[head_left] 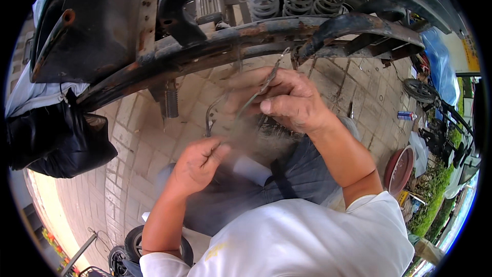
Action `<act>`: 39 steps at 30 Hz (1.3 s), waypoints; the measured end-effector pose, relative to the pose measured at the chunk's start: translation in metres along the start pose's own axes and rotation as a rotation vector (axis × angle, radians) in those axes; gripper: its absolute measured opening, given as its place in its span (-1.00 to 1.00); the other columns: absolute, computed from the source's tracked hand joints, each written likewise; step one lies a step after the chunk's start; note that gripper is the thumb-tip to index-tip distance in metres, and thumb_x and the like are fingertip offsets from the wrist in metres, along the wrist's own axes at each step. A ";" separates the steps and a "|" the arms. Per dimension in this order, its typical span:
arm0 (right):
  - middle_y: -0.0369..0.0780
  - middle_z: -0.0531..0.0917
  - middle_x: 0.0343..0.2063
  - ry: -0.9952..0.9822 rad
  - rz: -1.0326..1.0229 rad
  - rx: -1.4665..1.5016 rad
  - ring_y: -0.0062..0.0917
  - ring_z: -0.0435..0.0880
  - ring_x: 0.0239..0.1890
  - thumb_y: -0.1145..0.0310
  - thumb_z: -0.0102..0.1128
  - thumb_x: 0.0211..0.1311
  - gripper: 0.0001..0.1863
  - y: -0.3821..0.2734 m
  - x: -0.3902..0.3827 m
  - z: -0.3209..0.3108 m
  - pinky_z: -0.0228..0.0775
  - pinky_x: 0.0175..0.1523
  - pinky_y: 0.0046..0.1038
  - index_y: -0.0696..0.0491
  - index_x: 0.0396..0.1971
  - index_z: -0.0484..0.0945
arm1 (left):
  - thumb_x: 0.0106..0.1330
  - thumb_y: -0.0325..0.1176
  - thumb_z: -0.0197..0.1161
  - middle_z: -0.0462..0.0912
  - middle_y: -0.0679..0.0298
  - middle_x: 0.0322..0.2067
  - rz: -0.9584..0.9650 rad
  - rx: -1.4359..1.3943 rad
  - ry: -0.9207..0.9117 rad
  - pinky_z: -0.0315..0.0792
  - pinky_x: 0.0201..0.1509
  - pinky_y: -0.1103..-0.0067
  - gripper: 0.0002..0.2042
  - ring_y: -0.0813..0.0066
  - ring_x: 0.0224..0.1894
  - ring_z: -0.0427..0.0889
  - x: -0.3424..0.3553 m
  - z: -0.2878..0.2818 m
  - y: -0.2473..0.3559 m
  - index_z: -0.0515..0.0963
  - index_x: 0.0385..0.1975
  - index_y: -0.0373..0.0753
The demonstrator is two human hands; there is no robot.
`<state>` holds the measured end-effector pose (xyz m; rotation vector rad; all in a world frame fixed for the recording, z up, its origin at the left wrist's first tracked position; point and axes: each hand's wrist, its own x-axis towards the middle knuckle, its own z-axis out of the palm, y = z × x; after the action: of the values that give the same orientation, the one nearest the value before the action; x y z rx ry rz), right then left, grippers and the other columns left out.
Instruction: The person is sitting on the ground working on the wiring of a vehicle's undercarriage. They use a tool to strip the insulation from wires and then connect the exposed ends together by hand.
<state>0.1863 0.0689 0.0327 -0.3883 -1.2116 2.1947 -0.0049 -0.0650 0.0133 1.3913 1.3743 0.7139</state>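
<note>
A thin greenish electrical wire [250,103] runs slantwise between my two hands. My left hand [197,168] is closed in a pinch around its lower end, thumb against forefinger. Higher up and to the right, my right hand [289,100] has the wire across its curled fingers with the thumb beside it; those fingers are partly smeared by motion. The wire's upper end, pale and bare-looking, sticks up past my right hand close to a rusty black metal frame [220,38]. A dark, bent cable [209,115] shows just above my left hand.
Coil springs [299,0] stand behind the frame. A black seat-like bundle [66,143] is at the left, with wheels [134,243] at the lower left. To the right are a reddish basin [399,170], a can [406,116] and a small wheel [419,89] on the brick paving [128,138].
</note>
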 end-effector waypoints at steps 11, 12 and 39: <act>-0.13 0.68 -0.32 0.063 -0.110 -0.324 -0.52 0.62 -0.18 0.38 0.10 0.31 -0.76 -0.008 -0.006 -0.001 0.42 -0.03 -0.48 0.21 -0.12 0.53 | 0.38 -0.21 0.09 0.25 0.45 -0.69 -0.108 -0.069 -0.012 0.13 -0.52 0.68 -0.70 0.70 -0.60 0.19 0.000 0.000 0.005 0.58 -0.26 -0.37; -0.13 0.68 -0.32 0.070 -0.117 -0.321 -0.52 0.62 -0.19 0.39 0.10 0.31 -0.76 -0.007 -0.006 -0.002 0.42 -0.03 -0.48 0.21 -0.12 0.53 | 0.38 -0.20 0.09 0.25 0.46 -0.69 -0.108 -0.087 -0.004 0.12 -0.52 0.68 -0.69 0.71 -0.60 0.19 0.000 0.001 0.005 0.57 -0.26 -0.37; -0.08 0.63 -0.50 0.050 0.162 -1.188 -0.41 0.64 -0.38 0.17 0.30 0.14 -0.67 -0.048 -0.010 -0.002 0.43 -0.26 -0.41 0.16 -0.32 0.61 | 0.35 -0.31 0.07 0.39 0.38 -0.68 -0.022 -0.330 0.213 0.21 -0.54 0.65 -0.79 0.68 -0.61 0.31 0.003 -0.005 0.006 0.51 -0.33 -0.36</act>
<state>0.2121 0.0836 0.0721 -1.0025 -2.4065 1.3096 -0.0071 -0.0599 0.0200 1.0613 1.3589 1.0462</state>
